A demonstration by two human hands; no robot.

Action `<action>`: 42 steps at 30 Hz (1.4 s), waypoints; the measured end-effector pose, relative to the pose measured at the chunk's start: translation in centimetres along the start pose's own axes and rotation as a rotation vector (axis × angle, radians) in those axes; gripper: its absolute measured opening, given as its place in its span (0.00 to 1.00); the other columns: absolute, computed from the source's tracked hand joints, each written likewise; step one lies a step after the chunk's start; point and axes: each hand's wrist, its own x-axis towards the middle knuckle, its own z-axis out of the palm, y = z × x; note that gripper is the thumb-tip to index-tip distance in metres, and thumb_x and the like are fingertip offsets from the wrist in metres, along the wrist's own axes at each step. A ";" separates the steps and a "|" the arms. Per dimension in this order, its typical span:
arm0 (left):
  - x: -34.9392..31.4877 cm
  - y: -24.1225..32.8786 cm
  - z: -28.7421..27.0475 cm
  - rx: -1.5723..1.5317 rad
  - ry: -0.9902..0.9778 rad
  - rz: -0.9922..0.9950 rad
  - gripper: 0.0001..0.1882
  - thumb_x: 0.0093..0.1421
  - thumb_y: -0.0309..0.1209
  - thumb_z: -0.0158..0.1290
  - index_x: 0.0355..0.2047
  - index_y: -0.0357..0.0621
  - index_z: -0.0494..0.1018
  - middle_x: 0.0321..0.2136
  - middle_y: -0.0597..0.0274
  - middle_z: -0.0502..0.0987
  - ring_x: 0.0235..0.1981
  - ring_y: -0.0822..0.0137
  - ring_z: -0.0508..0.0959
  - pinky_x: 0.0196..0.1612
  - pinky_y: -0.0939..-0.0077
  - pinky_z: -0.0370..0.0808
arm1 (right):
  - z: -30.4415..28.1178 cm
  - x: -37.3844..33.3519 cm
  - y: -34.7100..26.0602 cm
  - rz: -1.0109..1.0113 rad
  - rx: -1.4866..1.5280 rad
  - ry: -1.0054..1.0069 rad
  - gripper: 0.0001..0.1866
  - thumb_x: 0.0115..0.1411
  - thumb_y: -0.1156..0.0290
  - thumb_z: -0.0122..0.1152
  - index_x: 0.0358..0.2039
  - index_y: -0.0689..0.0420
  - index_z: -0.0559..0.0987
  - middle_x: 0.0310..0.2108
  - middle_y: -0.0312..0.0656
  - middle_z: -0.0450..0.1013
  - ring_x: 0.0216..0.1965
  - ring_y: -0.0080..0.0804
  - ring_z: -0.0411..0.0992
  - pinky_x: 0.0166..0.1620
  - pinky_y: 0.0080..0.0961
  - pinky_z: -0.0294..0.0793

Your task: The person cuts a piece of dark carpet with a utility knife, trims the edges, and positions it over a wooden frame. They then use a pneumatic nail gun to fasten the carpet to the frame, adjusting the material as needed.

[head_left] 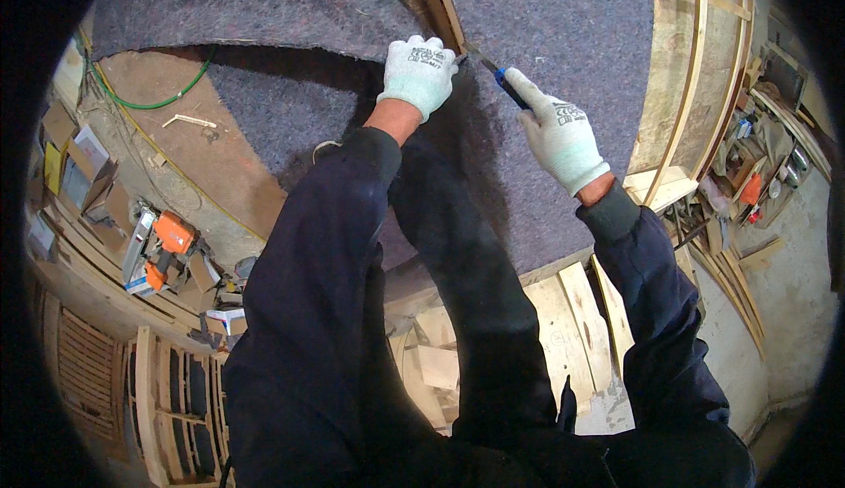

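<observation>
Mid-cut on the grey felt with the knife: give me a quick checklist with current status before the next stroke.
1. Right hand grips the blue-handled knife: ok.
2. Left hand presses on the grey felt by the wooden strip: ok.
3. Left fingers away from the blade: not ok, blade tip is right beside them.
4. Gloves on both hands: ok.
5. Blade sharpness: cannot tell.

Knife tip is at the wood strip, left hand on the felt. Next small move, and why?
Probably draw the knife on along the wooden strip, away from the left hand. The right hand holds the blue-handled blade with its tip at the strip's edge, where the grey felt meets it, and the left hand presses the felt down right beside the tip, close enough to call for care.
</observation>
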 end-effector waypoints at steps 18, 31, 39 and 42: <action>-0.2 0.6 -0.5 0.044 -0.029 -0.025 0.12 0.63 0.42 0.54 0.36 0.51 0.83 0.38 0.62 0.80 0.42 0.56 0.79 0.44 0.57 0.73 | -1.3 0.1 0.9 -0.110 -0.227 -0.053 0.32 0.63 0.73 0.53 0.68 0.40 0.65 0.36 0.49 0.79 0.37 0.48 0.78 0.40 0.42 0.79; -0.5 0.4 -0.2 0.015 -0.004 -0.034 0.11 0.63 0.42 0.54 0.36 0.52 0.82 0.38 0.62 0.80 0.43 0.57 0.79 0.44 0.57 0.73 | -2.4 1.4 -0.4 -0.121 -0.408 -0.130 0.31 0.62 0.76 0.52 0.67 0.44 0.66 0.35 0.50 0.79 0.35 0.48 0.79 0.40 0.42 0.79; -0.1 0.1 -0.7 0.033 -0.088 -0.026 0.12 0.64 0.42 0.52 0.39 0.54 0.81 0.39 0.61 0.80 0.44 0.56 0.79 0.45 0.56 0.73 | -1.6 3.0 -0.7 -0.103 -0.413 -0.084 0.30 0.62 0.77 0.49 0.66 0.49 0.67 0.37 0.50 0.80 0.37 0.47 0.81 0.39 0.42 0.79; 0.0 0.1 -0.9 0.044 -0.119 -0.017 0.12 0.65 0.42 0.52 0.40 0.54 0.81 0.40 0.61 0.80 0.45 0.56 0.79 0.46 0.56 0.73 | -1.0 2.4 -1.5 -0.091 -0.431 -0.125 0.29 0.63 0.76 0.48 0.66 0.50 0.67 0.37 0.51 0.80 0.38 0.47 0.81 0.40 0.42 0.79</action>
